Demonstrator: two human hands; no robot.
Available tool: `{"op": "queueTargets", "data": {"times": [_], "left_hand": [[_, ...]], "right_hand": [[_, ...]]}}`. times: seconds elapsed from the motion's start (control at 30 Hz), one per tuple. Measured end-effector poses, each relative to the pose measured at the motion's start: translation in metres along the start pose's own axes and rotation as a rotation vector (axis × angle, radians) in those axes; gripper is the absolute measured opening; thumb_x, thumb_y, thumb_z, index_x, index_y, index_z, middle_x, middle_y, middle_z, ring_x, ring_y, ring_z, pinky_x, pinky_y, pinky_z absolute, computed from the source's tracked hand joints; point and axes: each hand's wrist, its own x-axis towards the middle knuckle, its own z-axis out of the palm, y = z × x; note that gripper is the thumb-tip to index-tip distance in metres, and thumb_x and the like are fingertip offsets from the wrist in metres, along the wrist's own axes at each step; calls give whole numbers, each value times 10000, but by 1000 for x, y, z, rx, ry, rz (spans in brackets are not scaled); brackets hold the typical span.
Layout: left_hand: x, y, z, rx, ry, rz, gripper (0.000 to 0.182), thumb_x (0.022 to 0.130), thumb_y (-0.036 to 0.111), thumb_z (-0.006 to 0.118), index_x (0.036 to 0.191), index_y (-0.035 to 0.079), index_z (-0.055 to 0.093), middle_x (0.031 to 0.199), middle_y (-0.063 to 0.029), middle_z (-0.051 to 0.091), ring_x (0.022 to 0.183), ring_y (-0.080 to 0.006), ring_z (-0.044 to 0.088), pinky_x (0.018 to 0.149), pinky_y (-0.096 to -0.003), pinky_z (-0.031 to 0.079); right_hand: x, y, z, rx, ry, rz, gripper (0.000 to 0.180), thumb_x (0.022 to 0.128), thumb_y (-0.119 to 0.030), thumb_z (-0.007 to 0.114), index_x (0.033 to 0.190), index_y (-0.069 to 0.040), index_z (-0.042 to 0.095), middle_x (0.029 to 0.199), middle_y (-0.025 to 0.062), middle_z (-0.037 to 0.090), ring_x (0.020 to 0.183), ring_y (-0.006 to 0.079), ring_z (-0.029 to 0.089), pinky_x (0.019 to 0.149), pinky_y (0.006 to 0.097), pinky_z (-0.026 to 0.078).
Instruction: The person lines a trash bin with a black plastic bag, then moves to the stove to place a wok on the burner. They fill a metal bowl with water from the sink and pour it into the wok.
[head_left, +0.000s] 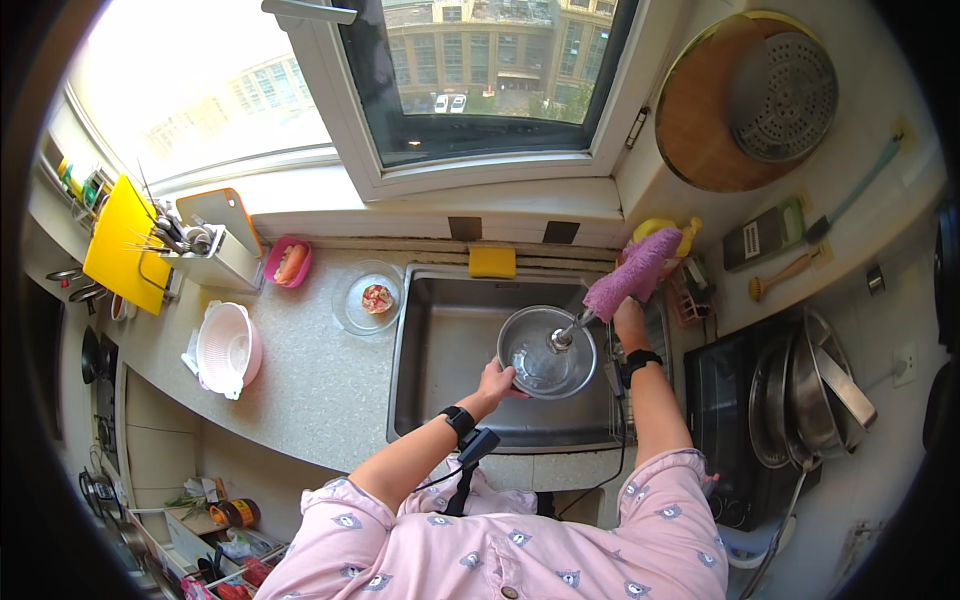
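Note:
A round metal bowl (584, 375) with water in it is held over the stainless steel sink (446, 352). My left hand (499, 381) grips its rim at the near left, thumb on the edge. Above the bowl, the faucet's nozzle (560, 340) points down into it, and the water's surface looks disturbed. A fluffy purple cloth (634, 271) covers much of the faucet. My right hand (629, 321) is raised against the faucet, beside the cloth's near edge. Its fingers are partly hidden there, so their grip does not show.
A yellow sponge (492, 262) rests on the sink's back rim. Leftward on the counter are a glass plate (346, 316) with a piece of food (376, 298), a pink bowl (273, 262) and a pink colander (225, 349). Metal pans (814, 401) stand at the right.

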Motion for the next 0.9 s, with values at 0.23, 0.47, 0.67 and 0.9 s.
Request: {"op": "queueTargets", "data": {"times": [0.23, 0.47, 0.67, 0.9], "left_hand": [[-1, 0, 2, -4, 23, -5, 396, 823, -27, 384, 1219, -27, 367, 980, -214, 584, 749, -305, 664, 581, -370, 614], [-3, 3, 6, -20, -7, -17, 418, 816, -28, 381, 1234, -9, 372, 983, -201, 584, 740, -296, 660, 582, -383, 610], [-4, 3, 7, -9, -14, -22, 402, 814, -27, 377, 1215, -11, 387, 959, -196, 590, 743, -289, 660, 585, -385, 610], [-4, -1, 7, 22, -2, -17, 388, 816, -27, 372, 1204, -18, 389, 955, -196, 591, 731, -287, 660, 585, -380, 611]], "right_hand": [[-1, 2, 2, -65, 12, -2, 144, 785, -108, 564, 743, -1, 650, 811, 203, 624, 768, 353, 621, 636, 417, 488], [-3, -2, -1, -45, -26, 29, 172, 801, -148, 566, 759, -7, 657, 821, 204, 625, 777, 356, 620, 658, 429, 489], [-5, -4, -7, -67, -75, 33, 170, 822, -145, 546, 780, -27, 661, 845, 195, 629, 802, 357, 614, 681, 436, 481], [-8, -4, -12, -90, -110, -35, 192, 852, -128, 490, 843, -26, 653, 868, 202, 626, 839, 361, 605, 704, 441, 471]]}}
